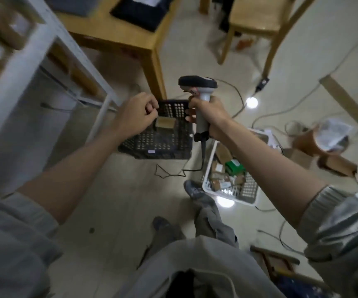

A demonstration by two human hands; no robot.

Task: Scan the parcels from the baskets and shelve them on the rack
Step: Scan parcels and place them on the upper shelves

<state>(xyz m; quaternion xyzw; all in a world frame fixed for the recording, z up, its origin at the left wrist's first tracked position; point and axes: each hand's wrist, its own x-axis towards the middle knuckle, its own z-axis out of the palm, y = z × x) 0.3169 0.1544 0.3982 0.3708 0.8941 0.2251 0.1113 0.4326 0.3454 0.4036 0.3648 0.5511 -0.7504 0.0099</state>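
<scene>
From above the person's shoulders, both bare forearms reach out over the pale floor. The right hand point(208, 117) is wrapped round the grey handle of a scanner point(199, 100), held upright with its dark head pointing left; its black cable point(203, 153) drops from the base and trails across the floor. The left hand point(136, 114) is held out with its fingers curled in, and I see nothing in it, though the fingertips blur against what lies behind.

Below the hands sits a black basket point(158, 145) on the floor, with one small brown parcel point(165, 122) lying in it, just under the left hand. To the right stands a white basket point(234, 192), full of brown parcels point(215, 183) and a green box point(235, 167).

The white rack point(34, 52) rises at the left, badly blurred, with brownish boxes on its shelves. Behind the black basket stands a wooden table point(130, 35), and a wooden chair point(255, 20) is further right. Loose cardboard boxes point(335, 164) lie on the floor at the right edge.
</scene>
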